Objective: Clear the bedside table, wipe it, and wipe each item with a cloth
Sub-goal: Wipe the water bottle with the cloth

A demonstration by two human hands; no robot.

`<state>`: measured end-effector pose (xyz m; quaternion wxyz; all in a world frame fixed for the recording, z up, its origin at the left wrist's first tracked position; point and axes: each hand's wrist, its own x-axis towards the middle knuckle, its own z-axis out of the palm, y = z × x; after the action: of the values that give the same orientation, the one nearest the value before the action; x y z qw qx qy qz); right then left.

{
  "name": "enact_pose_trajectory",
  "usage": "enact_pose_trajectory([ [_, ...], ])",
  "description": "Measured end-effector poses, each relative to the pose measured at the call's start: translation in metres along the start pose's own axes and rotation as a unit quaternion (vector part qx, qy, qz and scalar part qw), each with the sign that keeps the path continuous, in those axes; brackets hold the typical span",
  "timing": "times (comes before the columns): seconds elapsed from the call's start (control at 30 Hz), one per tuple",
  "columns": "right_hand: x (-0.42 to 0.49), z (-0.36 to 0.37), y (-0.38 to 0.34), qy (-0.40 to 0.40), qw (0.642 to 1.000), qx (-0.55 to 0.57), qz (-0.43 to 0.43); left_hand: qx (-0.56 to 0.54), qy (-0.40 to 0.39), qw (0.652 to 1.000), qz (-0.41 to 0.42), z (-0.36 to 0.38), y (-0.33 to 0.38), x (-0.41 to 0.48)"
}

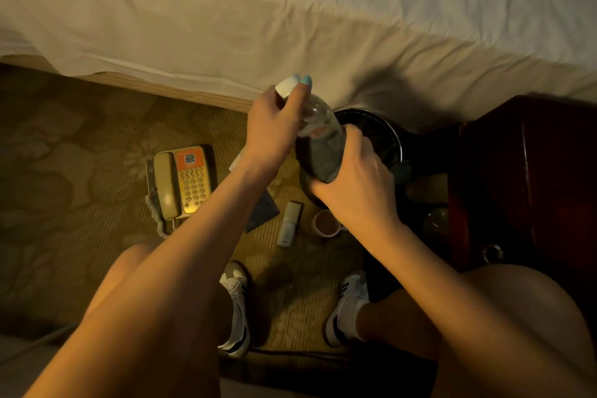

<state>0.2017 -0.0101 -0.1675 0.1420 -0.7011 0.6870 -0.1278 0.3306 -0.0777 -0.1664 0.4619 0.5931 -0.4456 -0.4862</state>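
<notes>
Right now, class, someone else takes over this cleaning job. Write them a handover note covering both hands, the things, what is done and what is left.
Left hand: grips the bottle near its white cap.
Right hand: holds the grey cloth wrapped round the bottle's body.
On the carpet: telephone, dark card, slim white device, cup.
Done: these items are off the bedside table.
Left: finish wiping the bottle. Whether the table and the other items are already wiped cannot be told.
</notes>
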Motion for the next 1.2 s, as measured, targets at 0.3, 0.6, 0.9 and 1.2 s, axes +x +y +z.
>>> enact_pose_trajectory([
  [0.3, 0.013, -0.026, 0.016, -0.211, 0.942, 0.254, 0.062, -0.065, 0.035, 0.997, -0.033, -0.015, -0.001, 0.006],
  [0.6, 0.018, -0.01, 0.023, -0.096, 0.765, 0.615, 0.163, -0.155, 0.017, 0.987, -0.045, -0.021, -0.002, 0.004],
  [0.9, 0.027, -0.012, 0.036, -0.199, 0.581, 0.741, 0.271, -0.04, -0.063, 0.996, 0.047, -0.019, 0.005, 0.003],
  [1.2, 0.029, -0.02, 0.02, 0.122, 0.859, 0.482, 0.125, -0.153, -0.114, 0.975, -0.111, -0.015, 0.003, -0.012],
])
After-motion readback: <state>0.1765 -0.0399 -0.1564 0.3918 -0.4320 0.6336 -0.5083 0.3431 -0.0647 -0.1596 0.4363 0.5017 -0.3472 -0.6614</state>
